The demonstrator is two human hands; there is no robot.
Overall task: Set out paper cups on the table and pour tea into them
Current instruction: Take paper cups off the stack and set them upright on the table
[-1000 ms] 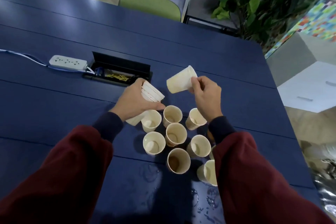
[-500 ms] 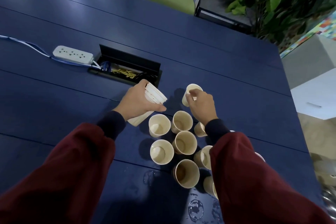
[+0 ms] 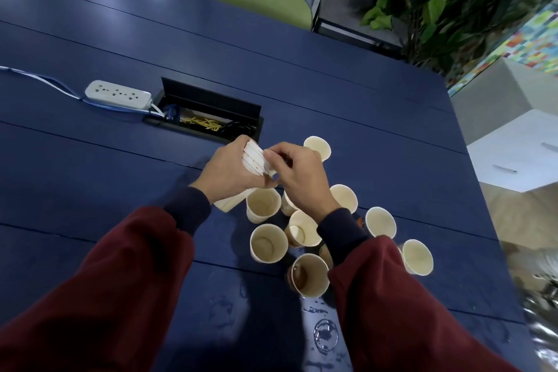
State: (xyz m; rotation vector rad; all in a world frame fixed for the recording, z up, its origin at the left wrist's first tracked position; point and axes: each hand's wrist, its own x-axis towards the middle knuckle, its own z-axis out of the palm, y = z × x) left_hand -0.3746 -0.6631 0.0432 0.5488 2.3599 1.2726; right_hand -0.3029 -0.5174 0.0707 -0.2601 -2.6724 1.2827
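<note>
Nine upright cups (image 3: 268, 243) near cable box (image 3: 208, 118) on blue table (image 3: 90, 178). Left hand (image 3: 228, 174) clasped round cup stack (image 3: 253, 158); right hand (image 3: 302, 178) pinching its rim.

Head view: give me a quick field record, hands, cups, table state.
left hand: grips a nested stack of cups, held on its side
right hand: fingertips pinching the stack's open end
standing cups: at least eight upright in a loose cluster, e.g. far cup, near cup
tea: none clearly visible in the cups; no pot in view
table: dark blue, wet patches at the near edge
other: power strip beside an open cable box
</note>
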